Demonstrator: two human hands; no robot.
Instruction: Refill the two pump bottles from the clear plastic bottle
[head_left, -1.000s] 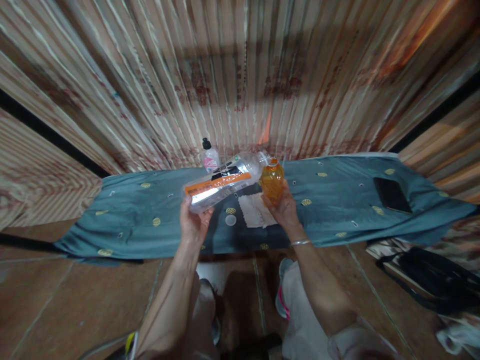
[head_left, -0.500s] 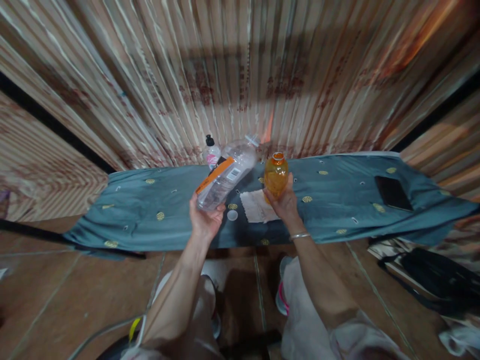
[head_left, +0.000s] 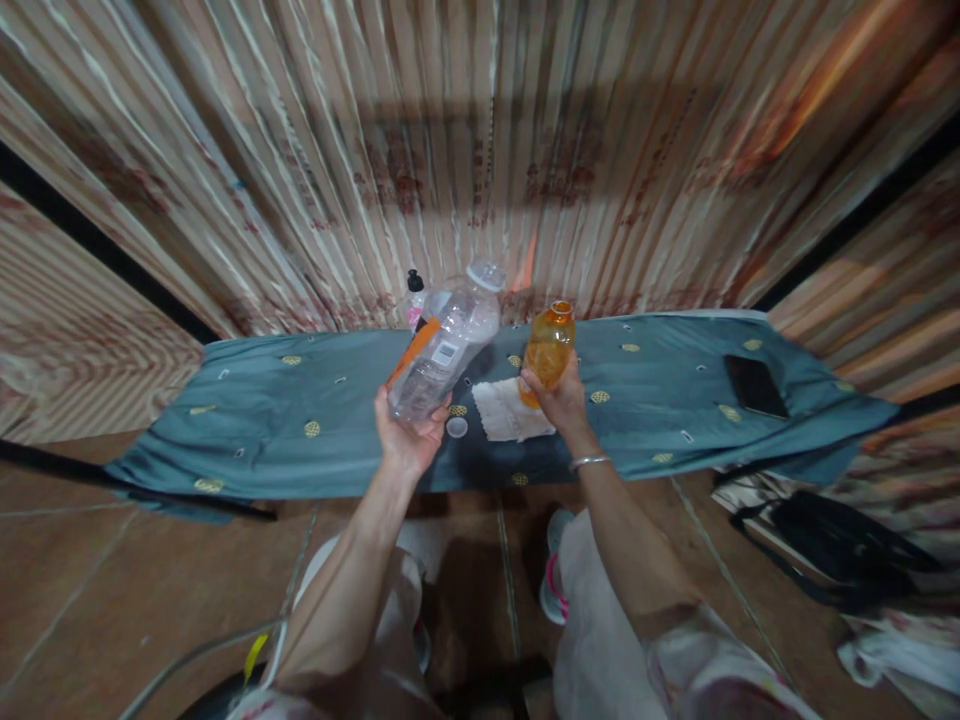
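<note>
Two bottles are sitting in the person's hands above the bench (head_left: 660, 400), which is wearing a teal patterned cloth. The clear bottle (head_left: 444, 352), the larger one, is now tilting up toward 1 o'clock in the left hand (head_left: 405, 436), which is gripping its base; a second ago it was lying nearly level with its mouth at the orange bottle, so the pouring is apparently ending. Its orange-and-black label is too blurred to read. The right hand (head_left: 556, 402) is closing around the small orange bottle (head_left: 548, 347), holding it upright and uncapped at 3 o'clock of the clear one. Between the hands a white napkin (head_left: 508, 412) and a small white cap (head_left: 456, 427) are lying on the cloth.
</note>
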